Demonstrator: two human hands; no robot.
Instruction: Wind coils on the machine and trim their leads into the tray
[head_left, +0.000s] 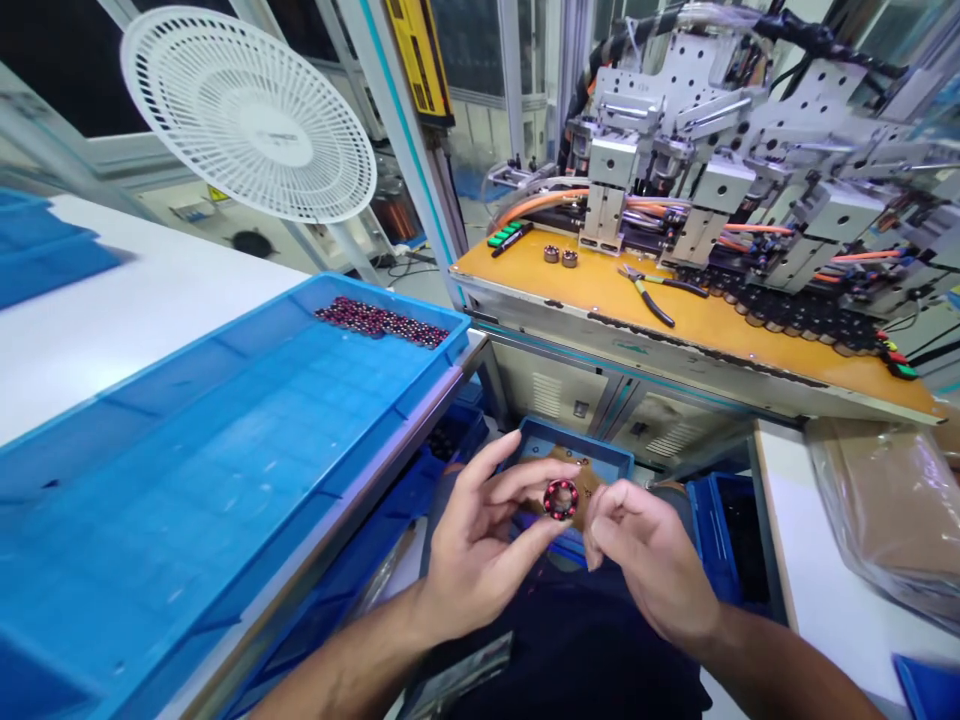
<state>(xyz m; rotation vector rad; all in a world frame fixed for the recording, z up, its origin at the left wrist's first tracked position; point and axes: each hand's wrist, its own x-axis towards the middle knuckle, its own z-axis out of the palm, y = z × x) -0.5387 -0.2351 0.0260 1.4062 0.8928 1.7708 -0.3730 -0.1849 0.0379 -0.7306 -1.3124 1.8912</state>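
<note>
one red-dotted ring core (574,498) is held up at the fingertips of the left grip (484,545), pinched between thumb and fingers, its open face turned to the viewer. the core is set beyond the palm, at the very ends of the digits. the right grip (637,545) is held just beside it, fingers curled in and thumb drawn close; whether anything is pinched there cannot be told.

below both, one small blue bin (619,459) is seen, small dark bits scattered inside, not countable.

to the left, one large blue tray (210,430) is set on a white surface (187,255); a cluster of dark, red-dotted parts (379,320) is gathered at its far end, too many to be counted.

ahead, on an orange surface (517,270): two small round parts (560,257), side by side; one pair of pliers (651,300), handles splayed; a row of dark round pieces (795,310), uncounted. one white fan (247,110) is placed beyond the tray.
</note>
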